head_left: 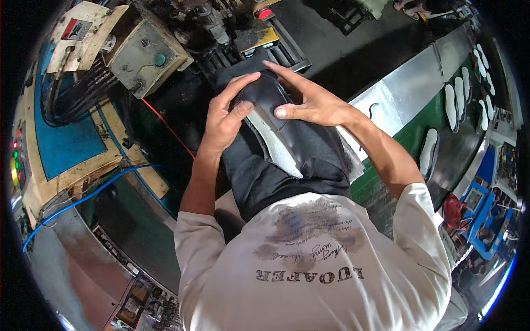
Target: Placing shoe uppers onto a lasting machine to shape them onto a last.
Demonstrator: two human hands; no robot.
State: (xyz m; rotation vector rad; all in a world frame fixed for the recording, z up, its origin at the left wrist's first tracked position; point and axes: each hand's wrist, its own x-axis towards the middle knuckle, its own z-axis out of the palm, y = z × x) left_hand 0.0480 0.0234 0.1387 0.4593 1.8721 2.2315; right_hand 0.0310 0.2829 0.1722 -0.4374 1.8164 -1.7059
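A black leather shoe upper lies lengthwise over my lap, with a long pale insole-like strip showing along its middle. My left hand holds the far end from the left, its thumb pressing at the edge of the pale strip and its fingers reaching over the top. From the other side my right hand grips the same end, thumb on the black leather and index finger stretched along the far edge. The undersides of the leather and some fingertips are hidden.
At the right, a metal-edged bench with a green strip carries several pale sole-shaped pieces. A grey control box stands at the far left, near machinery. A blue hose curves along the left side.
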